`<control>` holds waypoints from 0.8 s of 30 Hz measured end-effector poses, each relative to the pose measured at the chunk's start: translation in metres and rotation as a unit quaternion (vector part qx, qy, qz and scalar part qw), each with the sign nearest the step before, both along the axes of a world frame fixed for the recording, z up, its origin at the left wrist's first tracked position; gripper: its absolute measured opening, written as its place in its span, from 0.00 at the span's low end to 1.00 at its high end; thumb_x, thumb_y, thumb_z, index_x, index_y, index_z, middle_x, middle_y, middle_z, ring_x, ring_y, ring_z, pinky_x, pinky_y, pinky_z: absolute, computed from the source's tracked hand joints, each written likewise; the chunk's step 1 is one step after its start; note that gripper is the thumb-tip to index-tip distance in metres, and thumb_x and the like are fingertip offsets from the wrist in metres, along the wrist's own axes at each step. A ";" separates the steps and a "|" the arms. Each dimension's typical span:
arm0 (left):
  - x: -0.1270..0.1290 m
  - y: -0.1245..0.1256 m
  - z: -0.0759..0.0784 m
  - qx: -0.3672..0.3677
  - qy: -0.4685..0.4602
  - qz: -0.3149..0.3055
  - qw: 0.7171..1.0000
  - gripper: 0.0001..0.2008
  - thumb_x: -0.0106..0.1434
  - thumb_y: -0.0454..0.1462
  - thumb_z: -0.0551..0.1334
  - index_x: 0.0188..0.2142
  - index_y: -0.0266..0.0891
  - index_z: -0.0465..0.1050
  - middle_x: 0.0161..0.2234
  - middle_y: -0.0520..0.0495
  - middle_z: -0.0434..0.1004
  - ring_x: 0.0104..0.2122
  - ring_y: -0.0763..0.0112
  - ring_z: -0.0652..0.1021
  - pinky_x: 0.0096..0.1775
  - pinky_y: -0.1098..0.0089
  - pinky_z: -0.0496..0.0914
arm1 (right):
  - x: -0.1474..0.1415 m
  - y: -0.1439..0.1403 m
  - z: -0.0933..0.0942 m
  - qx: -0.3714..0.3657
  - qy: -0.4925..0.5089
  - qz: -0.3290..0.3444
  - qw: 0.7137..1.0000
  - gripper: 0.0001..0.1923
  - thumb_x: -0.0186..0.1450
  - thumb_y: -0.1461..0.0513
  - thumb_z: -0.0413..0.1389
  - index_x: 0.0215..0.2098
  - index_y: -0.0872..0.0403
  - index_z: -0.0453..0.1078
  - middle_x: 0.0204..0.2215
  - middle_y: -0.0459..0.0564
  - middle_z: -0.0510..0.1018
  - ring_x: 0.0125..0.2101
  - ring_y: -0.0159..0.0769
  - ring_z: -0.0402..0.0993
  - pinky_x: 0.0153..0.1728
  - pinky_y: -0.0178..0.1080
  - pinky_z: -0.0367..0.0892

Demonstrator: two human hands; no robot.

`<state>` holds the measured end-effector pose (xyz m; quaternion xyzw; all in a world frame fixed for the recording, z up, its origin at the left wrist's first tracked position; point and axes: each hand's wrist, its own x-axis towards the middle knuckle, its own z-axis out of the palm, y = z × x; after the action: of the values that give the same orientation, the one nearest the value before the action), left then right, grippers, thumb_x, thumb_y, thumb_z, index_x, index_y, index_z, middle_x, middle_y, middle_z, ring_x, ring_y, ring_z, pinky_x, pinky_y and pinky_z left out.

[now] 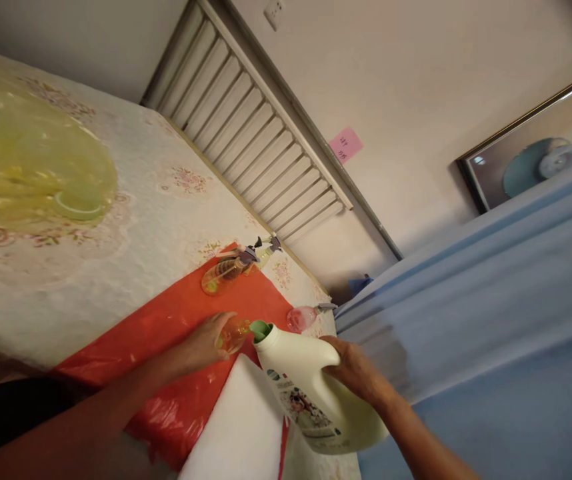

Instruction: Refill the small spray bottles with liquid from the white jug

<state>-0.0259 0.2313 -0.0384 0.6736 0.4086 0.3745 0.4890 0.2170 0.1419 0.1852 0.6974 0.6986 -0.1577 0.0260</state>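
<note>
My right hand [353,369] grips the handle of a large cream detergent jug [306,393], tilted so its green spout [260,330] points at a small clear orange bottle [233,335]. My left hand [205,343] holds that small bottle steady on a red plastic sheet [161,333]. The spout sits right at the bottle's mouth. Whether liquid is flowing I cannot see.
Two spray bottles [229,270] stand at the sheet's far edge, and a pink one [302,318] lies beside it. A yellow plastic basin [31,167] rests on the floral tablecloth [156,213]. A white block [241,427] lies near me. Blue fabric [491,300] hangs on the right, a slatted radiator cover [256,133] behind.
</note>
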 end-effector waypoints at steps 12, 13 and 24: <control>0.006 0.004 -0.014 0.014 0.003 0.005 1.000 0.38 0.48 0.37 0.66 0.60 0.36 0.60 0.60 0.37 0.67 0.59 0.53 0.69 0.56 0.62 0.67 | -0.003 -0.001 0.003 -0.004 -0.013 -0.001 1.000 0.12 0.55 0.66 0.53 0.37 0.53 0.71 0.33 0.46 0.81 0.35 0.40 0.77 0.35 0.35 0.68; 0.007 0.004 -0.015 0.014 0.002 0.005 1.000 0.38 0.48 0.36 0.66 0.60 0.36 0.60 0.60 0.37 0.67 0.59 0.53 0.69 0.56 0.62 0.67 | -0.003 -0.001 0.004 -0.004 -0.016 0.000 1.000 0.12 0.55 0.66 0.53 0.38 0.53 0.71 0.33 0.46 0.81 0.35 0.39 0.77 0.35 0.35 0.68; 0.007 0.003 -0.014 0.017 -0.010 0.008 1.000 0.37 0.49 0.37 0.65 0.59 0.37 0.60 0.60 0.37 0.67 0.59 0.53 0.69 0.56 0.63 0.66 | -0.003 0.000 0.004 -0.015 -0.019 -0.010 1.000 0.13 0.55 0.66 0.53 0.38 0.52 0.72 0.35 0.46 0.82 0.36 0.40 0.78 0.36 0.35 0.69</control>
<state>-0.0191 0.2345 -0.0523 0.6748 0.4025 0.3918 0.4787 0.2141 0.1417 0.1896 0.7070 0.6885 -0.1546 0.0481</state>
